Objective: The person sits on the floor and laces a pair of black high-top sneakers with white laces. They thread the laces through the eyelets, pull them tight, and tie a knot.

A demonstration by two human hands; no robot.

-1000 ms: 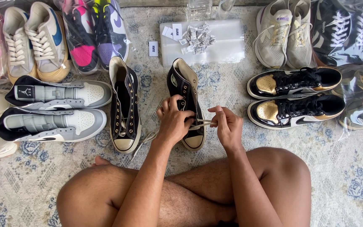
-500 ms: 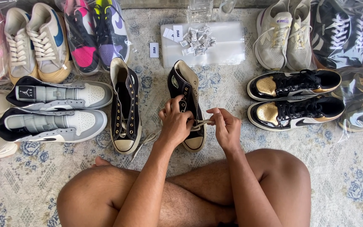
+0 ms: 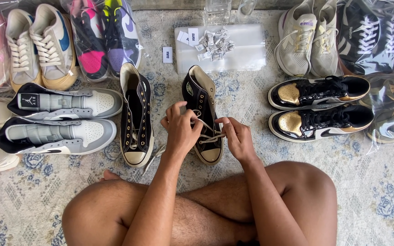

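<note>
Cross-legged on the pale floral rug (image 3: 370,205), the person has a black canvas high-top sneaker with a cream toe cap (image 3: 204,116) lying straight ahead, toe pointing near, so the eyelets face up and both hands can get at them. The left hand (image 3: 181,130) rests over the tongue, fingers curled and pinching one end of the off-white lace (image 3: 208,136) — a narrow grip, thumb against fingertips. The right hand (image 3: 238,136) comes in from the right side and pinches the other run of lace close to the lower eyelets; closed on it too, held low so the lace stays taut across the shoe.

Just left lies the matching black high-top (image 3: 135,118), unlaced and open, its lace trailing out near the toe. Further left, a grey-and-white pair of high-top trainers (image 3: 64,118) lies on its sides, toes to the right. On the right, a glossy black-and-gold pair (image 3: 320,107) lies side by side. Far centre — a flat clear plastic sleeve with small white packets (image 3: 215,43) heaped on it. Bagged sneakers line the far edge.
</note>
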